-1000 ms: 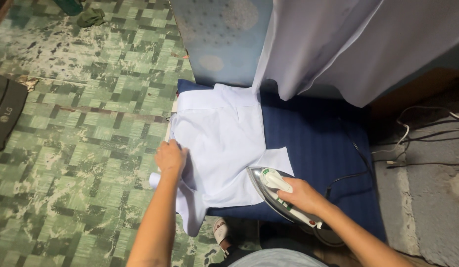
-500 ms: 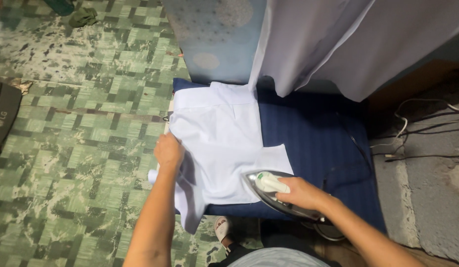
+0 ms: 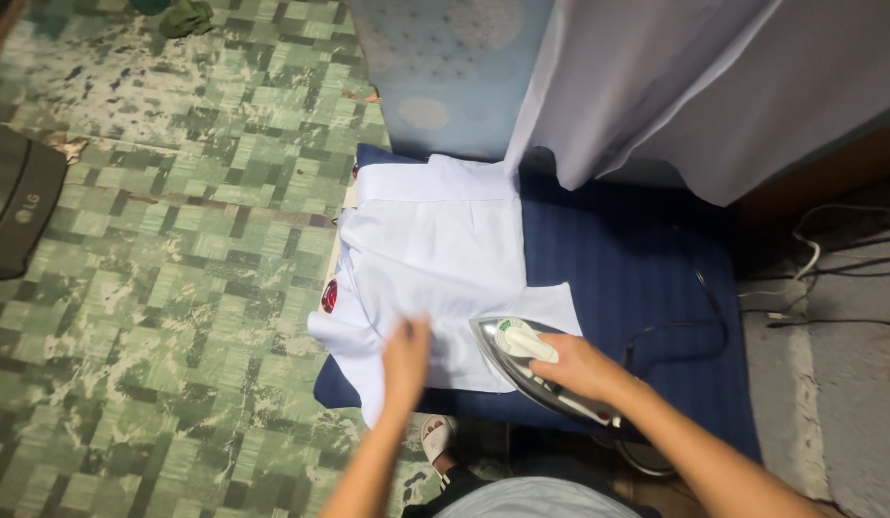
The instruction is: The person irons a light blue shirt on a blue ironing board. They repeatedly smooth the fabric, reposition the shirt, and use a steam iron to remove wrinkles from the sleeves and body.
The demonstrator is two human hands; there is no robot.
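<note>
Left hand [image 3: 405, 357] slid rightward | white shirt [image 3: 435, 259] flat, creased | iron [image 3: 531, 369] gripped

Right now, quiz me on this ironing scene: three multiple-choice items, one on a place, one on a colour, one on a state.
1. Where does the iron rest?
A. on the floor
B. on the shirt's near right edge
C. on the curtain

2. What colour is the pad under the shirt?
A. dark blue
B. red
C. yellow

3. What is the left hand doing?
A. lifting the cord
B. hanging in the air off the pad
C. pressing flat on the shirt

Answers:
1 B, the iron sits on the white cloth under the right hand.
2 A, the bare pad beside the shirt is dark blue.
3 C, its palm lies on the cloth.
</note>
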